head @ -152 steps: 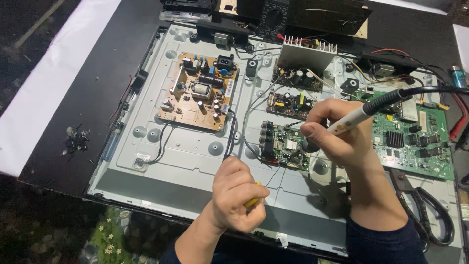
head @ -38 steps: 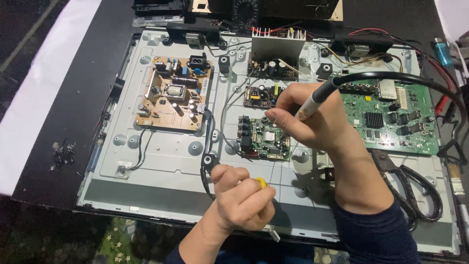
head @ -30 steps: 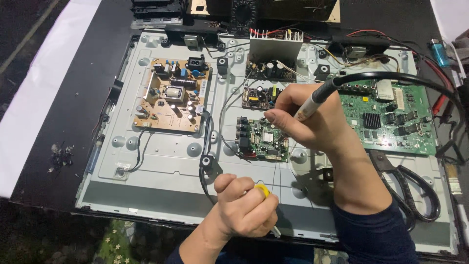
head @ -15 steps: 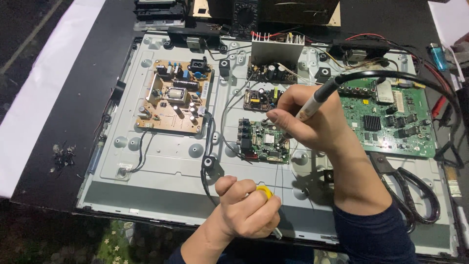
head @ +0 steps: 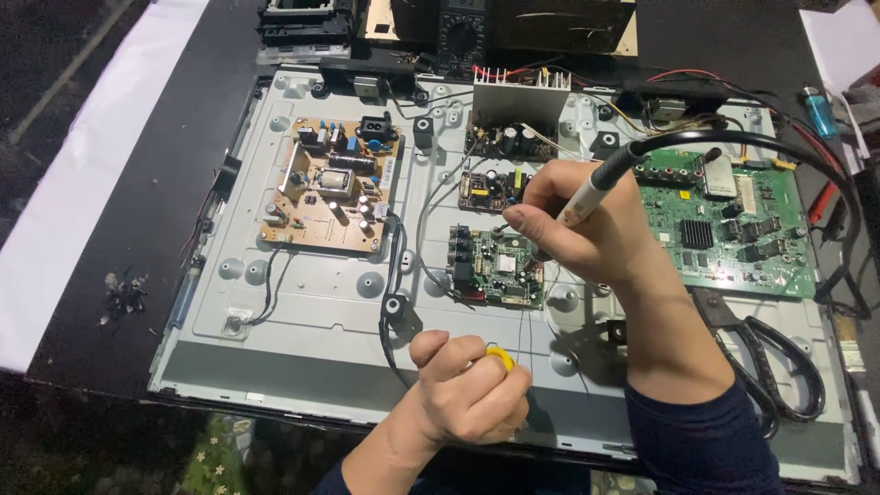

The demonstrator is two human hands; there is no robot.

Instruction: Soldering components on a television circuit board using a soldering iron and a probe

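Note:
My right hand (head: 587,229) grips a pen-shaped soldering iron (head: 598,185) with a white grip and black cable, its tip pointing down toward a small green circuit board (head: 495,268) in the middle of a grey metal panel chassis (head: 312,321). My left hand (head: 467,390) is closed in a fist around a small yellow-handled tool (head: 500,356), resting on the chassis near its front edge, below the small board.
A tan power board (head: 330,194) sits at the left of the chassis, a large green main board (head: 729,229) at the right, a finned heatsink (head: 520,99) at the back. Black scissors (head: 765,353) lie at right. A blue lighter (head: 819,110) and meter (head: 463,32) lie behind.
The view shifted slightly. My right hand stays over the small green board with the iron; my left fist with the yellow tool stays near the front edge.

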